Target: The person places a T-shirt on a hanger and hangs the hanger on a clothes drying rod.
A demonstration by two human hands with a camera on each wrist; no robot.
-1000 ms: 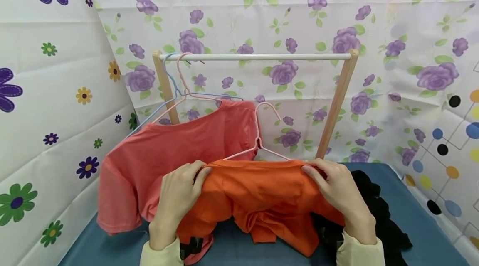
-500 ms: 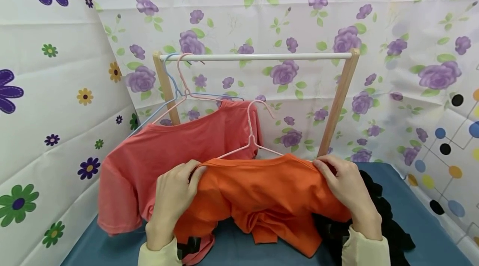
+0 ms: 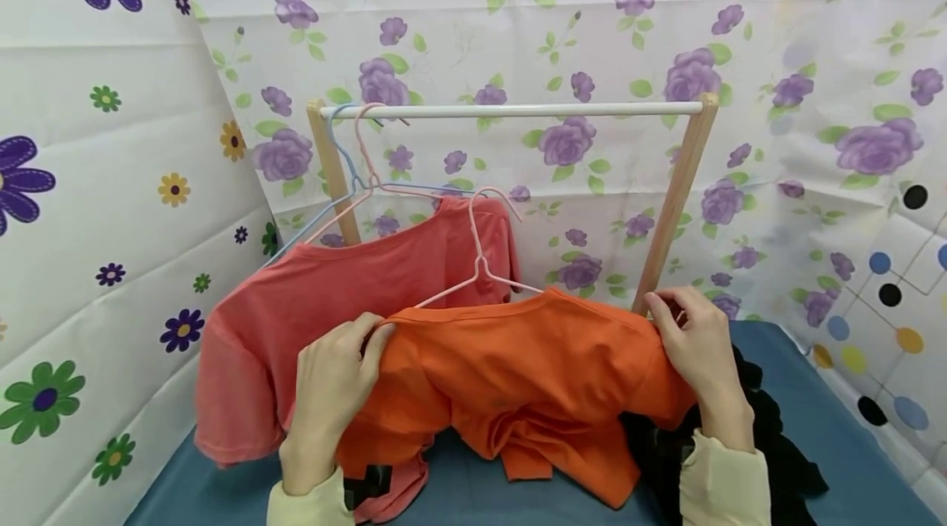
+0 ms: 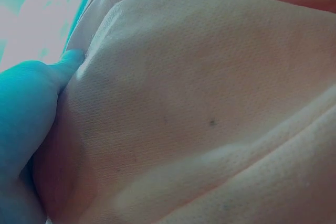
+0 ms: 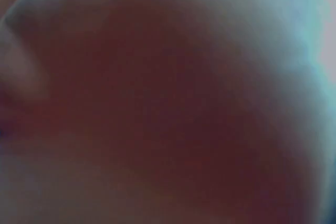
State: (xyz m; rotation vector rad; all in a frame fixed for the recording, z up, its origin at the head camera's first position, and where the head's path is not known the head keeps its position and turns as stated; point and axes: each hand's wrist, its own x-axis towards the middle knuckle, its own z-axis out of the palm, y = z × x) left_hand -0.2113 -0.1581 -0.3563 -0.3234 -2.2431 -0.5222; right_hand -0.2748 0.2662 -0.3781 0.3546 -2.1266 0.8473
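An orange T-shirt (image 3: 518, 353) is held up by its shoulders in the head view. A pink hanger (image 3: 479, 259) sits in its neck opening, hook up, its lower part hidden by the cloth. My left hand (image 3: 336, 386) pinches the shirt's left shoulder between thumb and fingers. At the right shoulder my right hand (image 3: 699, 345) pinches the cloth near the end of the shoulder line. In the left wrist view, the left thumb (image 4: 68, 66) lies along the edge of the cloth. The right wrist view is filled with blurred cloth.
Behind stands a rack with a white rail (image 3: 518, 110) and wooden posts. At its left end hang a blue hanger (image 3: 344, 156) and a pink hanger bearing a coral T-shirt (image 3: 355, 288). Black cloth (image 3: 777, 444) lies on the blue table surface (image 3: 836, 419) at right.
My right hand has moved right and slightly up, spreading the orange shirt's right shoulder. My left hand has shifted a little left. The pink hanger's hook has moved left and up.
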